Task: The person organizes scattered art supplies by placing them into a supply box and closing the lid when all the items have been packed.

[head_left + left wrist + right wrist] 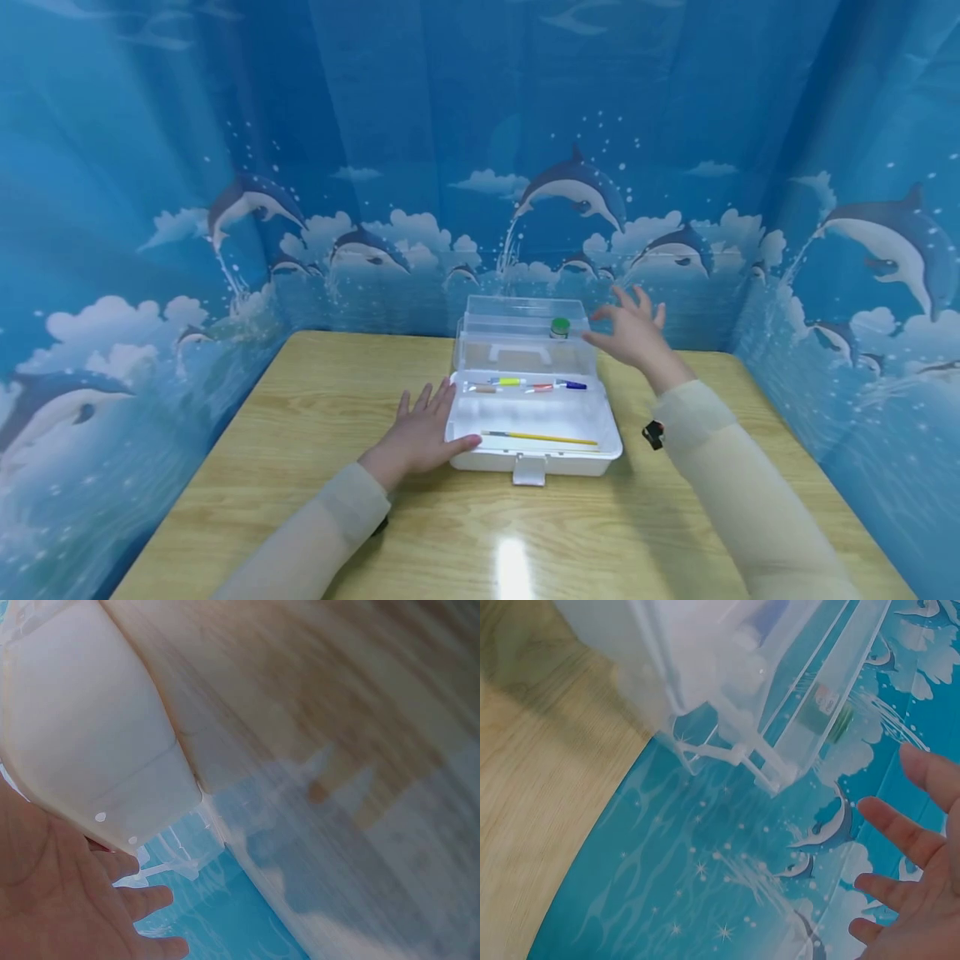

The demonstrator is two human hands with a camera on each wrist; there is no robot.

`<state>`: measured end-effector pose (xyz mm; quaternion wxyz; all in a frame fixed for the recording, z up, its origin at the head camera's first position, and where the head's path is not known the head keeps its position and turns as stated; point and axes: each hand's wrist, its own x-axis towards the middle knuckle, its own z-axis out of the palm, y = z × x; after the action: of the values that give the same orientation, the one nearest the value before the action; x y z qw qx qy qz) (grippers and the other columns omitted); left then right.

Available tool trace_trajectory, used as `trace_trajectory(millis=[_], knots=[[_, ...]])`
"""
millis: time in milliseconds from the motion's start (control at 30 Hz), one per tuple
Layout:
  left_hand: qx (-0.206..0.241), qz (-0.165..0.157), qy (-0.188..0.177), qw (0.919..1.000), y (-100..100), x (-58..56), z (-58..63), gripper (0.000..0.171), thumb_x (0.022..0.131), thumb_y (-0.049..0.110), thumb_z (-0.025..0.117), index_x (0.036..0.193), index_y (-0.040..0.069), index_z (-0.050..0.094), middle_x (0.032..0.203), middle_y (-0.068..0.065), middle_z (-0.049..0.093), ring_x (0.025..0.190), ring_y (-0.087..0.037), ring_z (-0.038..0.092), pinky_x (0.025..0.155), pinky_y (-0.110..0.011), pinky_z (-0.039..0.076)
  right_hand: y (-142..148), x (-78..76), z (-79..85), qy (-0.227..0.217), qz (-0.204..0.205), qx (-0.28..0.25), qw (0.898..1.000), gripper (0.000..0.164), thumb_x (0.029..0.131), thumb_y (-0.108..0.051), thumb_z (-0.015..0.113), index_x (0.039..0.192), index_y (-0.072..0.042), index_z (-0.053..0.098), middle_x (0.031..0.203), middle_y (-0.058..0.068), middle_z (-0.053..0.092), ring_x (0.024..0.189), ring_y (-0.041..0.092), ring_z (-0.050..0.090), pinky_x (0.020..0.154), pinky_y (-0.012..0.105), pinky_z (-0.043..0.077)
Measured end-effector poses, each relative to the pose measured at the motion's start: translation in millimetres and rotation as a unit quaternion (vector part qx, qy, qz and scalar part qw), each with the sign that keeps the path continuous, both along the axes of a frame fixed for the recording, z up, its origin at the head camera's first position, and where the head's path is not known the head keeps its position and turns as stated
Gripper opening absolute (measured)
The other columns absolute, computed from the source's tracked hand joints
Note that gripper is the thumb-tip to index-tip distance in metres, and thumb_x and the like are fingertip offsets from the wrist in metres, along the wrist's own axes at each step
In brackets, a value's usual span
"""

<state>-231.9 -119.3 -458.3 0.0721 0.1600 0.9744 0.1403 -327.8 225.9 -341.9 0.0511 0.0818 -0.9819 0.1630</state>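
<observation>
White box (566, 465), lid (573, 358) raised, sits near far edge of table (352, 375). Looks light, stiff, slick; thin clear lid probably cracks if forced, best taken by rim. My left hand (420, 435) spreads along left side; right hand (633, 335), fingers splayed, holds nothing beside lid. More tabletop toward me.

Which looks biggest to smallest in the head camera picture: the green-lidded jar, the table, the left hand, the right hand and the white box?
1. Table
2. White box
3. Left hand and right hand: too alike to rank
4. Green-lidded jar
</observation>
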Motion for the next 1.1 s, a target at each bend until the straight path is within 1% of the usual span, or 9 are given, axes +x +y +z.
trace_trajectory(millis=[133, 467, 600, 800, 933, 1100], knots=[[0.002, 0.001, 0.001, 1.0, 0.3, -0.1, -0.9, 0.104, 0.091, 0.079, 0.04, 0.162, 0.01, 0.006, 0.168, -0.007, 0.0, 0.153, -0.037, 0.003, 0.118, -0.061, -0.005, 8.3, 6.7, -0.8, 0.009, 0.001, 0.006, 1.0, 0.044, 0.091, -0.042, 0.072, 0.123, -0.011, 0.069, 0.165, 0.021, 0.012, 0.149, 0.048, -0.01, 0.107, 0.073, -0.016], [-0.002, 0.001, -0.001, 1.0, 1.0, 0.0, 1.3, 0.104, 0.091, 0.079, 0.04, 0.162, 0.011, 0.005, 0.168, -0.007, 0.0, 0.153, -0.037, 0.002, 0.118, -0.06, -0.006, 26.5, 24.9, -2.3, 0.022, 0.0, 0.003, 1.0, 0.045, 0.091, -0.04, 0.073, 0.123, -0.009, 0.069, 0.165, 0.023, 0.013, 0.15, 0.046, -0.011, 0.107, 0.074, -0.015], [0.0, 0.001, -0.002, 1.0, 1.5, 1.1, 2.2, 0.102, 0.092, 0.076, 0.041, 0.162, 0.011, 0.005, 0.168, -0.007, 0.0, 0.153, -0.037, 0.003, 0.118, -0.061, -0.006, 34.3, 31.9, -3.6, 0.021, -0.001, 0.006, 1.0, 0.046, 0.091, -0.041, 0.072, 0.122, -0.008, 0.069, 0.164, 0.024, 0.013, 0.149, 0.046, -0.012, 0.107, 0.075, -0.014], [-0.005, 0.001, -0.004, 1.0, 0.9, 1.2, 2.7, 0.104, 0.091, 0.079, 0.039, 0.162, 0.012, 0.004, 0.168, -0.007, 0.0, 0.153, -0.037, 0.003, 0.118, -0.06, -0.006, 47.3, 41.2, -6.7, 0.018, 0.003, 0.007, 1.0, 0.047, 0.092, -0.042, 0.071, 0.124, -0.008, 0.068, 0.164, 0.025, 0.012, 0.149, 0.049, -0.01, 0.106, 0.077, -0.012], [-0.001, -0.001, -0.003, 1.0, 0.5, 1.7, 3.1, 0.104, 0.091, 0.078, 0.04, 0.162, 0.011, 0.004, 0.168, -0.008, 0.001, 0.153, -0.037, 0.003, 0.118, -0.061, -0.006, 54.6, 46.7, -8.6, 0.018, 0.001, 0.009, 1.0, 0.047, 0.092, -0.041, 0.072, 0.124, -0.007, 0.068, 0.164, 0.024, 0.012, 0.148, 0.049, -0.01, 0.105, 0.077, -0.012], [-0.003, -0.003, 0.001, 1.0, 0.7, 0.7, 1.8, 0.105, 0.09, 0.08, 0.038, 0.162, 0.011, 0.005, 0.168, -0.007, 0.0, 0.153, -0.037, 0.003, 0.118, -0.061, -0.005, 63.1, 53.2, -11.5, 0.009, -0.003, 0.005, 1.0, 0.048, 0.092, -0.042, 0.071, 0.124, -0.006, 0.067, 0.164, 0.026, 0.011, 0.148, 0.05, -0.012, 0.105, 0.078, -0.012]])
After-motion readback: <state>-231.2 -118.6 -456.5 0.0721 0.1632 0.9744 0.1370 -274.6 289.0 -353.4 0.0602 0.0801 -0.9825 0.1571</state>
